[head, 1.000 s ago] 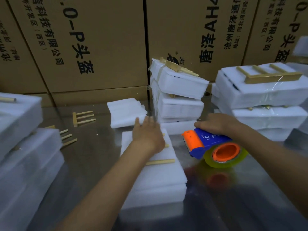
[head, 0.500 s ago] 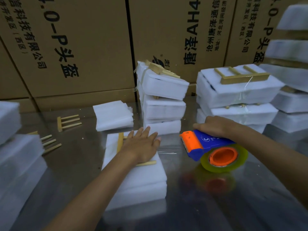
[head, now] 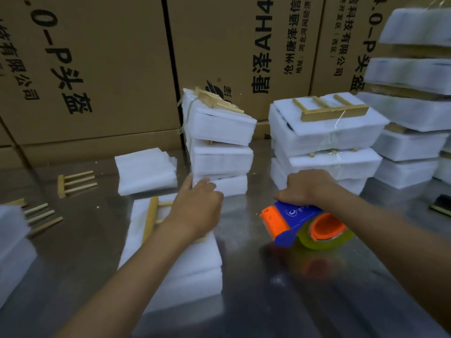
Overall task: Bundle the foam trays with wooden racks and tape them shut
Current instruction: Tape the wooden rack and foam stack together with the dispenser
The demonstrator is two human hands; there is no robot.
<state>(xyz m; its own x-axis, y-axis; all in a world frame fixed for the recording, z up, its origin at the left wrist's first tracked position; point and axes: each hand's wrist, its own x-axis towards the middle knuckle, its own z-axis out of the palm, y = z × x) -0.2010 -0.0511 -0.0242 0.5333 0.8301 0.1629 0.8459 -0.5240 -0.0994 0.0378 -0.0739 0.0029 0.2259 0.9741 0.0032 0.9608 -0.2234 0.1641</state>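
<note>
Pressing left hand on wooden rack atop foam tray stack, fingers loosely curled; right hand at 3 o'clock, fingers clamped on tape dispenser.

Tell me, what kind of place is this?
Probably a packing workshop or warehouse: big printed cardboard cartons line the back, taped foam bundles sit stacked, and the right hand holds a tape dispenser.

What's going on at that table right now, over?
Left hand rests on wooden rack atop foam stack. Right hand holds tape dispenser beside it. No tape visible on stack. Nothing between them.
</note>
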